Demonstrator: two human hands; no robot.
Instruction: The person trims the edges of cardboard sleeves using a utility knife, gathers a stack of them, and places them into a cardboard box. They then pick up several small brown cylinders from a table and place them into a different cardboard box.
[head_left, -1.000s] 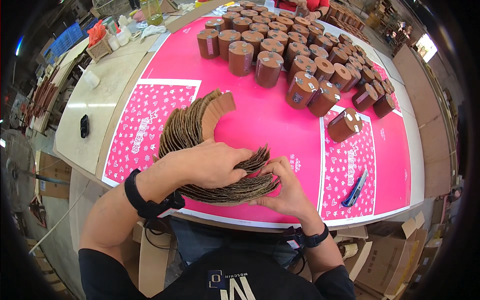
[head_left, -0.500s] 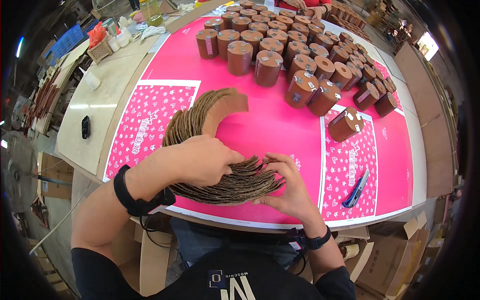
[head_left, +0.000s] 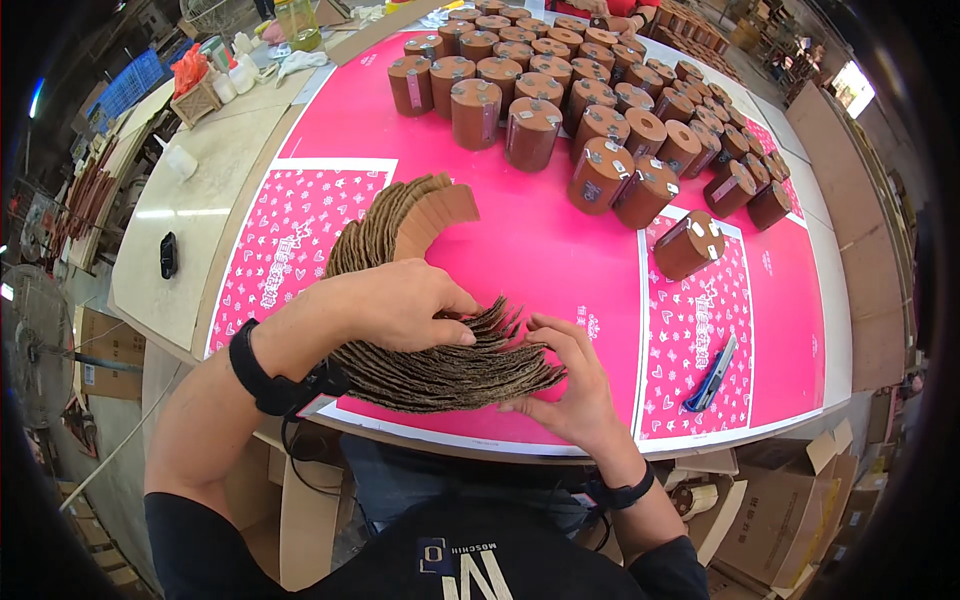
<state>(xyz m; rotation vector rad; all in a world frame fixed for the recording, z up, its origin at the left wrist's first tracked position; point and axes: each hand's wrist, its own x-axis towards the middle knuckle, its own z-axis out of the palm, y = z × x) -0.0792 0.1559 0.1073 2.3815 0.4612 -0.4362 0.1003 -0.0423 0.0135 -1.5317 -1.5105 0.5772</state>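
1. Far L: caged fan (head_left: 38,345), partly lost in dark lens rim; blue plastic crate (head_left: 133,78) farther back.
2. Pale L part of table (head_left: 140,285): small black item (head_left: 168,256), kind unclear; white squeeze bottle (head_left: 181,161) farther up.
3. Nr back L: wooden crate (head_left: 197,102) w/ orange-red bag (head_left: 188,68) in it; white bottles (head_left: 241,78) just beside, on its R.
4. L hand (head_left: 410,308): back up, grasping mid part of cardboard stack (head_left: 450,380) at inner edge; thumb on top, other fingertips partly hidden. Black L wristband (head_left: 256,380).
5. Stack itself: many thin brown corrugated pcs, fanned in a C-curve on pink sheet (head_left: 540,260), nr table's front edge. Upper end looks smoother & lighter; layers at lower end splay btwn both hands.
6. R hand (head_left: 578,390): grasping stack's splayed R end, bent index at upper layers, thumb at lower ones. Black R wristband (head_left: 625,488).
7. Back ctr to R: brown cylinders (head_left: 532,140), big group close together on sheet, many w/ small silvery bits on top. Behind, at top edge, co-worker's red sleeve (head_left: 646,10).
8. Single cylinder (head_left: 688,248) a bit apart from group, nearer the person, over white-patterned pink panel.
9. Blue utility knife (head_left: 710,378) on same panel, well R of R hand, untouched.
10. Low R, below tabletop: open cardboard box (head_left: 785,515).
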